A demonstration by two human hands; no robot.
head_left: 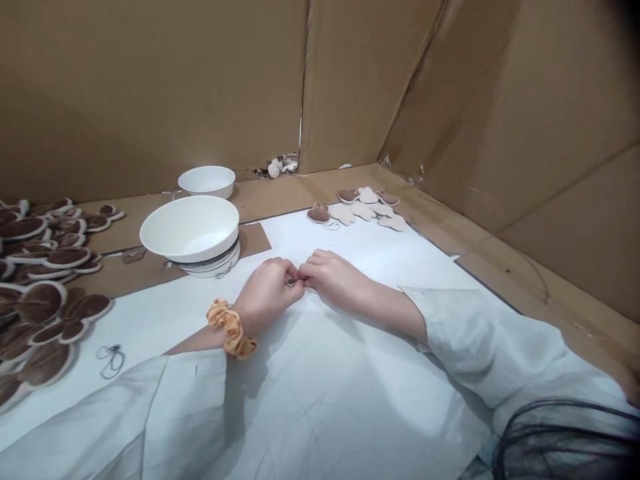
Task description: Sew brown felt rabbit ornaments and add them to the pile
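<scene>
My left hand (271,285), with an orange scrunchie (231,328) on the wrist, is closed in a pinch above the white sheet (300,400). Its fingertips meet those of my right hand (336,279), which is pinched as well. Whatever lies between the fingers is hidden or too small to make out. Beyond the hands lie several brown and cream fabric pieces (319,213), with a loose bit of thread beside them. A large white bowl (193,230) stands to the left of my left hand, with dark strands around the stack under its rim.
At the left edge, a heap of brown and cream padded fabric pieces (50,257) spreads over the table. A tangled dark thread (111,360) lies on the sheet. Behind the large bowl is a smaller white bowl (207,181). Cardboard walls (150,87) enclose the back and right.
</scene>
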